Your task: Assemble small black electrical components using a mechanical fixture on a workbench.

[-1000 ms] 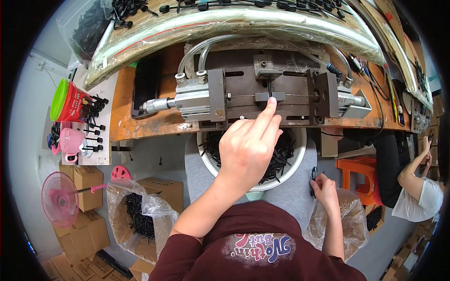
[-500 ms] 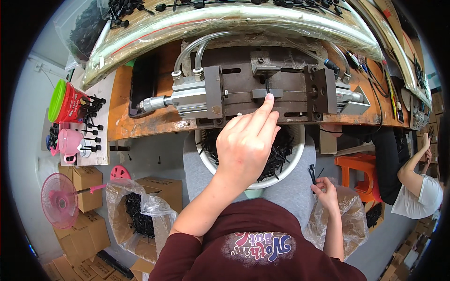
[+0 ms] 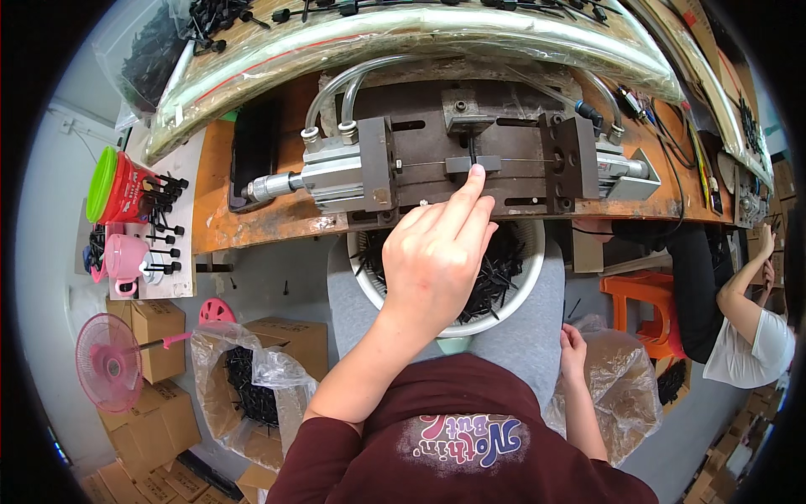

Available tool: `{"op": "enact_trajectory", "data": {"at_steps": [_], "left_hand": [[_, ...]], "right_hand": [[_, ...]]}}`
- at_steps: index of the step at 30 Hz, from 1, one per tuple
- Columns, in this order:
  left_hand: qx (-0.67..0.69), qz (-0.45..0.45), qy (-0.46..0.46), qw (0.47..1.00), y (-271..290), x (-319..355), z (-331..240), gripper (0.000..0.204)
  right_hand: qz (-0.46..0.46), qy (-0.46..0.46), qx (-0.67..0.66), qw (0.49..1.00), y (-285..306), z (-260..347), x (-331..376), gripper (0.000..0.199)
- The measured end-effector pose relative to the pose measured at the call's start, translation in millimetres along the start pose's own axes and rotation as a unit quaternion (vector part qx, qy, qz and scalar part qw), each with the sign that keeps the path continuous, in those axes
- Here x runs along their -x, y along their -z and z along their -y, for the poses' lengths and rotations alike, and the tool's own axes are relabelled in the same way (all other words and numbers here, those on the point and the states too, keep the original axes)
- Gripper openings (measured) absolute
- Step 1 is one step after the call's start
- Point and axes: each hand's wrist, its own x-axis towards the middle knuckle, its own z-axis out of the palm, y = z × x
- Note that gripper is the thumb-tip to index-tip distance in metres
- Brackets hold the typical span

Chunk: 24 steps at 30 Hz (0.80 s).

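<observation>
My left hand reaches over the white basin with its index finger stretched out. The fingertip rests on a small grey block at the middle of the metal fixture. A thin black stem runs from a bracket to this block, and its near end is under my fingertip. My right hand hangs low beside my right thigh, near a plastic-lined bag. Its fingers are curled; whether they hold anything is hidden. Black slender parts fill the basin in my lap.
Cylinders with clear hoses flank the fixture on the wooden bench. Above it runs a plastic-wrapped shelf edge. At left are a red bucket, a pink fan and cartons. A co-worker sits at right.
The black parts in my right hand have gone from sight, and that hand has turned and lowered slightly. My left index finger stays on the block; the view has shifted a little.
</observation>
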Motion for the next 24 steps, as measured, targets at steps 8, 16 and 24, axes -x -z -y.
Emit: {"op": "enact_trajectory", "data": {"at_steps": [8,16,24], "left_hand": [[-0.031,0.011,0.003,0.999,2.3,1.5,-0.9,0.025],[-0.023,0.014,-0.002,1.0,2.7,0.7,1.9,0.025],[-0.017,0.023,0.01,1.0,4.1,-1.3,-0.1,0.025]], "right_hand": [[-0.07,0.123,-0.032,0.989,-22.6,88.9,29.4,0.022],[0.095,0.3,-0.139,0.939,-46.1,197.1,71.6,0.023],[0.17,0.401,-0.143,0.889,-53.4,254.2,73.4,0.036]]}}
